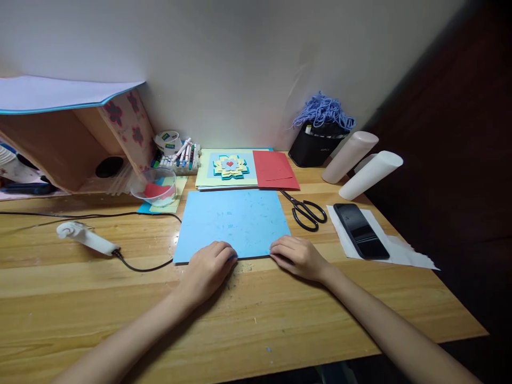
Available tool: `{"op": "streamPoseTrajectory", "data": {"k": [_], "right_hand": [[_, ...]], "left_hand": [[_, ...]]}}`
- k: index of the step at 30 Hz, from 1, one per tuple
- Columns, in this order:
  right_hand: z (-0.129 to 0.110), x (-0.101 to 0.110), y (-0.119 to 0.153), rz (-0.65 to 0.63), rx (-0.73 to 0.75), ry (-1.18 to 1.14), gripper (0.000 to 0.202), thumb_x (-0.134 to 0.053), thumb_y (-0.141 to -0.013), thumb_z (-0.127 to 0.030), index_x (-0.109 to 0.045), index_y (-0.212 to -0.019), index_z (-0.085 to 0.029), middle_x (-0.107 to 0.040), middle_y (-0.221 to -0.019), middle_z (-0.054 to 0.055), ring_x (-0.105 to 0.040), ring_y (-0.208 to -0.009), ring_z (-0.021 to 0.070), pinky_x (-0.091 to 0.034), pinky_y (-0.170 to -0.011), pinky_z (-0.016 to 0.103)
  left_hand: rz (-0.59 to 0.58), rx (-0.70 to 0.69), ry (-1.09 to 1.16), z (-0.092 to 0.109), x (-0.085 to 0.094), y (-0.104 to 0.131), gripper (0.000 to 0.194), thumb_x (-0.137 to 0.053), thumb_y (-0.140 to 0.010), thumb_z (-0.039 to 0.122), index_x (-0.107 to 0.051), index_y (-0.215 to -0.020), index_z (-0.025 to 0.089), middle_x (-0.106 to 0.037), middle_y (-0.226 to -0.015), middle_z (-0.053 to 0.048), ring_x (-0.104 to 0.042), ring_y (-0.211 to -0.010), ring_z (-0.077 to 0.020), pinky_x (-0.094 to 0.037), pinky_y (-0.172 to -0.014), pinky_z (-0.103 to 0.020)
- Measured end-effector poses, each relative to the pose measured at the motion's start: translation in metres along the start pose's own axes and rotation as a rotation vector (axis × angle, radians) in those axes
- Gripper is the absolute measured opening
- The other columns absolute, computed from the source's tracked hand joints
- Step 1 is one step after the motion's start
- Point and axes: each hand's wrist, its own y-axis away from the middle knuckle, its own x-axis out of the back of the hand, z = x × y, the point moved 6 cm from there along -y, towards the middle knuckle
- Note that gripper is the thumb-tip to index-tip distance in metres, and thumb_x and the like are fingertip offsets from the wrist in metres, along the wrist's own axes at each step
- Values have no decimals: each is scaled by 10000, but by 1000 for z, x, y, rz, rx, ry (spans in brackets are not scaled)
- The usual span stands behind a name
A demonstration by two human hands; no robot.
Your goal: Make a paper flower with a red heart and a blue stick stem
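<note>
Alignment, we judge; right hand [298, 257] pinches blue sheet [236, 221]; left hand [211, 268] at its edge, grip unclear; next wants steadiness.

Scissors [297, 204] right of the sheet [240, 224] — phone [361, 230] farther right, on paper [408, 255].

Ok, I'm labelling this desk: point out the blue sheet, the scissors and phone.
Blue sheet [234, 224], head view: middle of its surface.
Scissors [296, 203], head view: where the handles join.
Phone [360, 231], head view: middle of its dark face.
</note>
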Motion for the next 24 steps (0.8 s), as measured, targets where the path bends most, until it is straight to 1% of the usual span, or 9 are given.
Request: {"op": "streamPoseTrajectory", "data": {"k": [5,10,13,19,22,24], "right_hand": [[5,4,0,2,-53,-66,104,-495,-815,-133,-577,-842,-190,-639,-809,53,-575,-782,162,-459,-676,285],[10,3,0,4,-124,-151,81,-514,-792,-134,-566,-816,-192,-623,-806,51,-561,-766,164,-450,-687,299],[12,2,-1,1,-157,-196,74,-519,-789,-138,-562,-812,-192,-613,-802,50,-553,-771,165,-447,-710,309],[13,3,-1,-29,-203,-238,71,-512,-796,-151,-564,-813,-196,-598,-826,53,-541,-793,168,-442,-725,311],[8,0,-2,-44,-220,-198,71,-518,-800,-162,-572,-836,-193,-595,-853,58,-533,-814,175,-432,-730,316],[2,-4,-5,-42,-226,-162,63,-530,-813,-198,-576,-856,-192,-598,-861,63,-528,-818,182,-425,-727,321]], "left_hand": [[21,62,135,-12,9,0,151,-479,-866,316,-573,-903,204,-616,-914,-34,-563,-825,-153,-450,-700,-274],[4,92,207,-19,6,0,151,-517,-844,337,-597,-838,209,-619,-904,-16,-566,-828,-142,-447,-703,-264],[-3,80,206,-18,3,0,163,-530,-834,357,-603,-852,212,-621,-921,-17,-564,-834,-144,-444,-695,-263],[-32,109,219,-16,1,-2,159,-494,-857,314,-620,-844,217,-621,-901,-21,-559,-836,-149,-437,-690,-267],[-44,132,199,-14,2,-4,182,-464,-871,301,-621,-829,218,-616,-886,-18,-554,-829,-152,-429,-675,-268],[-48,139,188,-12,2,-4,195,-451,-876,296,-619,-818,215,-613,-876,-18,-550,-825,-153,-425,-672,-269]]}}
